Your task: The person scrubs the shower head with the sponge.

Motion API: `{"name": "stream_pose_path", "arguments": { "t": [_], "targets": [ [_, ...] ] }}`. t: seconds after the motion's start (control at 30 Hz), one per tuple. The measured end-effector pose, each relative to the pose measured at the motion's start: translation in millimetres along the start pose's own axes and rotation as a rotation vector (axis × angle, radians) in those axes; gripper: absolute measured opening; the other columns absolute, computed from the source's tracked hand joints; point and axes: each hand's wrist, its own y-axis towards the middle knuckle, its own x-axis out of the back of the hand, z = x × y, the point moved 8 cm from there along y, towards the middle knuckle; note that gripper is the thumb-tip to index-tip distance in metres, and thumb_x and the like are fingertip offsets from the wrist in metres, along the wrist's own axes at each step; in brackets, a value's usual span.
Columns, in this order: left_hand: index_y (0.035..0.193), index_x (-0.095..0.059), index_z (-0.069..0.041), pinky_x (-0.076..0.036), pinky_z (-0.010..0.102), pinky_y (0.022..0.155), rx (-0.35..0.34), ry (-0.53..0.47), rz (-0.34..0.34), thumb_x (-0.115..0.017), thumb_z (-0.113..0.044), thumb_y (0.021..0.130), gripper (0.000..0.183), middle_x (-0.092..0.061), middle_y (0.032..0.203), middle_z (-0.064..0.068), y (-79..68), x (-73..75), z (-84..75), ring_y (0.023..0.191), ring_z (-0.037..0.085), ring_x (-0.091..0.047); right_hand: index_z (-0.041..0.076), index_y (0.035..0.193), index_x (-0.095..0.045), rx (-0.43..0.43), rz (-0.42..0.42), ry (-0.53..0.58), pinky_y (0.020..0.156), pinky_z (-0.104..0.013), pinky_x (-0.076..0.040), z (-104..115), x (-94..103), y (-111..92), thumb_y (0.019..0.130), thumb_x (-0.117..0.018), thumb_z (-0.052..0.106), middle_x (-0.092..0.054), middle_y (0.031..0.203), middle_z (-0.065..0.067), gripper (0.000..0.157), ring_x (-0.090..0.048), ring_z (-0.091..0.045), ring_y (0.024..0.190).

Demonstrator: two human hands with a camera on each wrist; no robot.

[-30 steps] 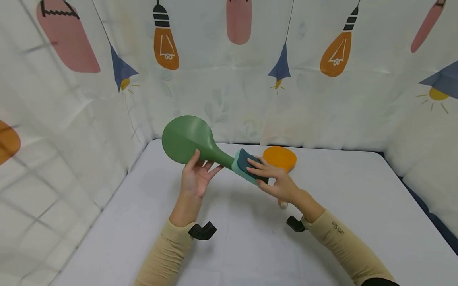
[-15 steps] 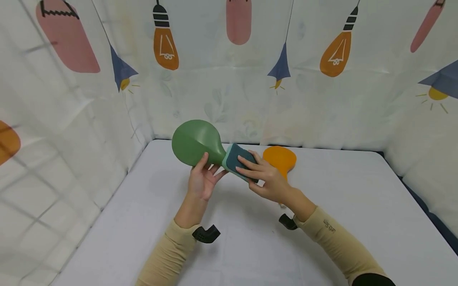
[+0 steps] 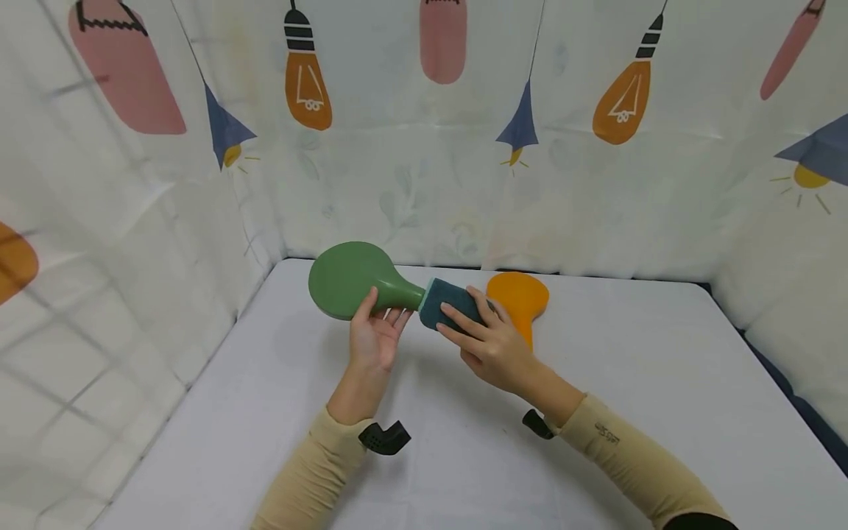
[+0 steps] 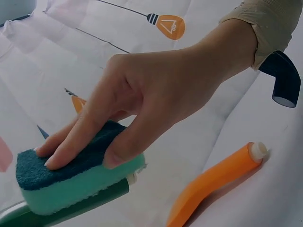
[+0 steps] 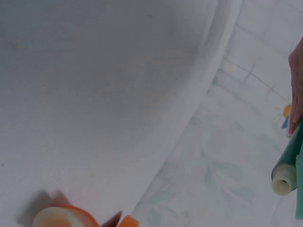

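My left hand [image 3: 375, 340] holds a green paddle [image 3: 351, 280] above the table, thumb on its near edge and fingers underneath. The paddle has a round head and a narrow handle, which the left wrist view shows ending in a pale tip. A sponge [image 3: 450, 303], dark teal on top and mint green below, lies along the handle. My right hand [image 3: 493, 346] grips this sponge from above; in the left wrist view its fingers spread over the dark face and the thumb presses the side. Beyond the right hand, an orange paddle [image 3: 518, 294] lies on the table, its handle partly hidden.
The white table [image 3: 464, 471] reaches back to a patterned cloth wall [image 3: 424, 169], with more cloth at both sides. In the left wrist view the orange handle [image 4: 213, 184] shows its pale end on the table.
The green paddle has dropped lower and its head lies flatter. The sponge has slid up the handle toward the head, then back slightly, with my right hand. The orange paddle has stayed put.
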Motion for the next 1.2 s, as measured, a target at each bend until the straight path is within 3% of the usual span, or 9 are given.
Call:
{"name": "stream_pose_path", "arguments": {
  "t": [0.17, 0.27, 0.37, 0.5, 0.6, 0.8, 0.97, 1.1, 1.2],
  "targets": [
    [0.136, -0.044, -0.004, -0.054, 0.031, 0.093, -0.001, 0.011, -0.004, -0.047, -0.017, 0.11, 0.029, -0.066, 0.116, 0.007, -1.0, -0.7, 2.9, 0.103, 0.021, -0.071, 0.01, 0.128, -0.073, 0.027, -0.001, -0.035, 0.101, -0.062, -0.045, 8, -6.3, 11, 0.071, -0.089, 0.003, -0.063, 0.139, -0.013, 0.059, -0.046, -0.053, 0.133],
    [0.129, -0.047, -0.004, -0.056, 0.027, 0.085, -0.015, 0.013, -0.002, -0.046, -0.016, 0.11, 0.022, -0.066, 0.112, 0.006, -0.9, -3.1, 1.5, 0.096, 0.019, -0.072, 0.011, 0.126, -0.074, 0.043, 0.006, -0.051, 0.102, -0.061, -0.044, 10, -7.8, 16, 0.071, -0.091, 0.006, -0.064, 0.138, -0.012, 0.058, -0.047, -0.052, 0.133],
    [0.135, -0.044, -0.003, -0.054, 0.032, 0.094, -0.034, 0.022, 0.003, -0.045, -0.016, 0.11, 0.028, -0.064, 0.117, 0.008, -0.1, -4.9, -2.6, 0.101, 0.021, -0.071, 0.012, 0.126, -0.075, 0.06, 0.023, -0.062, 0.104, -0.059, -0.043, 10, -7.6, 14, 0.071, -0.093, 0.008, -0.064, 0.138, -0.01, 0.057, -0.048, -0.05, 0.133],
    [0.147, -0.037, -0.004, -0.042, 0.045, 0.108, -0.04, 0.026, 0.005, -0.045, -0.017, 0.111, 0.04, -0.061, 0.127, 0.01, 1.1, -5.4, -7.3, 0.118, 0.027, -0.065, 0.012, 0.125, -0.075, 0.08, 0.036, -0.068, 0.103, -0.059, -0.044, 5, -6.1, 6, 0.07, -0.094, 0.01, -0.065, 0.136, -0.008, 0.059, -0.048, -0.048, 0.133],
    [0.151, -0.036, -0.005, -0.038, 0.049, 0.111, -0.041, 0.001, 0.005, -0.046, -0.017, 0.11, 0.044, -0.061, 0.128, 0.009, 1.8, -4.9, -9.6, 0.124, 0.031, -0.062, 0.011, 0.123, -0.076, 0.073, 0.011, -0.035, 0.098, -0.062, -0.048, -3, -2.0, -1, 0.065, -0.095, 0.006, -0.067, 0.134, -0.01, 0.061, -0.049, -0.05, 0.132],
    [0.15, -0.036, -0.006, -0.038, 0.052, 0.11, -0.058, -0.024, 0.003, -0.049, -0.017, 0.109, 0.044, -0.062, 0.126, 0.008, 1.7, -3.8, -13.7, 0.114, 0.028, -0.067, 0.008, 0.119, -0.077, -0.047, -0.07, 0.13, 0.091, -0.067, -0.05, -23, 5.1, -13, 0.068, -0.082, -0.006, -0.065, 0.135, -0.013, 0.053, -0.048, -0.054, 0.132],
    [0.146, -0.039, -0.006, -0.038, 0.052, 0.109, -0.051, -0.019, 0.028, -0.049, -0.015, 0.109, 0.04, -0.065, 0.121, 0.007, 1.1, -5.5, -14.5, 0.107, 0.026, -0.07, 0.003, 0.12, -0.076, -0.207, -0.121, 0.38, 0.102, -0.065, -0.044, -39, 3.6, -12, 0.077, -0.066, -0.012, -0.064, 0.135, -0.017, 0.046, -0.044, -0.051, 0.137],
    [0.145, -0.04, -0.004, -0.049, 0.047, 0.1, -0.035, 0.009, 0.055, -0.05, -0.013, 0.108, 0.04, -0.065, 0.119, 0.008, 0.5, -5.9, -11.1, 0.103, 0.026, -0.071, -0.003, 0.122, -0.072, -0.304, -0.133, 0.573, 0.105, -0.06, -0.04, -46, -2.9, -6, 0.08, -0.063, -0.017, -0.061, 0.137, -0.023, 0.046, -0.042, -0.049, 0.139],
    [0.148, -0.038, -0.004, -0.057, 0.042, 0.089, -0.018, 0.036, 0.087, -0.049, -0.012, 0.108, 0.042, -0.064, 0.121, 0.009, -1.0, -7.4, -5.0, 0.102, 0.026, -0.072, -0.006, 0.123, -0.071, -0.319, -0.127, 0.636, 0.106, -0.058, -0.04, -46, -7.6, 2, 0.081, -0.063, -0.019, -0.058, 0.138, -0.026, 0.045, -0.04, -0.05, 0.14]
  ]
}}
